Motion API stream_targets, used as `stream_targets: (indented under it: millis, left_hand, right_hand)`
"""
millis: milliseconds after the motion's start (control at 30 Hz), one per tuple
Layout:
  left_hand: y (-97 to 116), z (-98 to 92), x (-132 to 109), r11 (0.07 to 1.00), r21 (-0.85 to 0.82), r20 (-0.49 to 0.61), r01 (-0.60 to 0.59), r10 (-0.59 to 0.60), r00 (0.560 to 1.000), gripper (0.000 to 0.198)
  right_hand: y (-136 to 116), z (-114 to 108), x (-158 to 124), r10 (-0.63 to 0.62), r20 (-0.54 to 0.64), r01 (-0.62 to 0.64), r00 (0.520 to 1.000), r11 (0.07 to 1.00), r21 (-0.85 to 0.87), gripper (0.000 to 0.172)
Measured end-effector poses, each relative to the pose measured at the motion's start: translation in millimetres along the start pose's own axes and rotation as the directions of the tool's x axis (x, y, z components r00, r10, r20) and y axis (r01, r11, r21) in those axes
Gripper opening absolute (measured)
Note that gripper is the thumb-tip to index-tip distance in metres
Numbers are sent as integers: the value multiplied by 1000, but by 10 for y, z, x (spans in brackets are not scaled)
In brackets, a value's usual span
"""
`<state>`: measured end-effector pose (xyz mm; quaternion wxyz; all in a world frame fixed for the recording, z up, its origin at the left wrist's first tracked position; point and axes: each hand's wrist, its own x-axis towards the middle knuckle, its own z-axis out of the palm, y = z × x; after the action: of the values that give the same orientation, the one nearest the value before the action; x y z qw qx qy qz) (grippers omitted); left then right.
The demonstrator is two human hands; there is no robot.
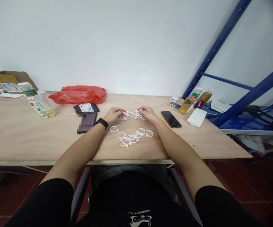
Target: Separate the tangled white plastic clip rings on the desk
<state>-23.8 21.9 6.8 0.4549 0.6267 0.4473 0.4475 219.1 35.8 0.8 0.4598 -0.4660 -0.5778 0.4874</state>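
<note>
Several white plastic rings with small tabs (136, 114) lie in a cluster toward the middle of the table, between my two hands. My left hand (114, 115) is at the cluster's left side, its thumb and fingertips pinched on a white ring. On the right side, my right hand (148, 114) pinches another white ring at the cluster's edge. Closer to me, a second group of white rings (132, 138) is spread in a loose curve, some overlapping. A black band sits on my left wrist.
Left of my hands are a phone (88, 122), a black packet (86, 108), a red plastic bag (78, 94) and a tilted bottle (40, 104). To the right lie another phone (171, 119), a white power bank (196, 117) and drink bottles (188, 104). A blue metal frame (218, 41) rises beyond.
</note>
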Motion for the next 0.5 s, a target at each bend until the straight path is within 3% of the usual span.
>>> stream_targets:
  millis: [300,500]
  left_hand:
    - [-38,14,10,994,97,-19,-57,59,998,21]
    - [-4,32,-17,971,219,-24,-97,104,994,20]
  right_hand:
    - [45,-13,34,9,35,-8,999,1000,-29,11]
    - [65,-12,45,26,30,-23,999,992,-122,16]
